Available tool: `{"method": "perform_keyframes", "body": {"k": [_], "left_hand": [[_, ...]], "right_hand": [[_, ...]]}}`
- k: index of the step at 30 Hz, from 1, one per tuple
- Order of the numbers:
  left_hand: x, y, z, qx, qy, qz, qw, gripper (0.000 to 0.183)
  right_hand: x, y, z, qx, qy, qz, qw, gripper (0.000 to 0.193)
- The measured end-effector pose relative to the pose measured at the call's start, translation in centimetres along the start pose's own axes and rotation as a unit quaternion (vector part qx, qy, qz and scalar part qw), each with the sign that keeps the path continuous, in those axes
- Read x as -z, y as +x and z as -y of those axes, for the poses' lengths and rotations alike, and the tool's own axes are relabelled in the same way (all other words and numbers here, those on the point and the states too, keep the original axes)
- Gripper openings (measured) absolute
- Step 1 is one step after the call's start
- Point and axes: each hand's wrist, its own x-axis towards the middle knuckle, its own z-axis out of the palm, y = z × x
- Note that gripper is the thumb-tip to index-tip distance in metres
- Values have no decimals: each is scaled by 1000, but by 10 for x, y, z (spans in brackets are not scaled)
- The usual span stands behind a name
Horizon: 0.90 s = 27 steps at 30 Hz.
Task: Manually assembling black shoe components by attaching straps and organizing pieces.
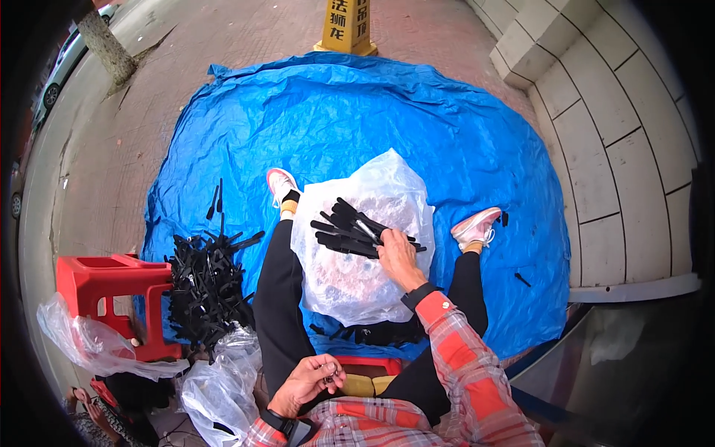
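Note:
Between my knees a white translucent plastic bag point(350, 287) covers something pale pink. On it lies a bunch of slim black strips point(346, 227), fanned toward the left, one with a silvery part. My right hand point(400, 257) has its fingers closed on the right end of this bunch. Close to my lap, my left hand point(311, 378) is closed, palm turned up, around small dark shiny pieces point(328, 378); their kind is too small to make out.
A blue tarp point(357, 112) spreads under my feet. Leftward are a heap of black strips point(208, 283), a red plastic stool point(112, 287) and clear plastic bags point(220, 395). Beyond the tarp stands a yellow sign point(347, 30). A tiled wall point(618, 164) rises at right. Another person's hands point(89, 406) show lower left.

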Motion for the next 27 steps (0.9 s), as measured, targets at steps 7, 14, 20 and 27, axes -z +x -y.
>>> {"method": "perform_keyframes", "body": {"k": [7, 14, 20, 27], "left_hand": [[-14, -1, -3, -65, 43, -43, 996, 14], [-40, -24, 1, -129, 48, -41, 990, 27], [-56, -41, 7, -155, 134, -54, 977, 24], [-66, -47, 23, -188, 139, -63, 970, 25]], "right_hand": [[69, -51, 38, -204, 455, 54, 865, 27], [102, -146, 72, -96, 594, 104, 792, 24], [111, -200, 86, 38, 242, -54, 968, 11], [138, -229, 106, 248, -78, -22, 965, 8]]}}
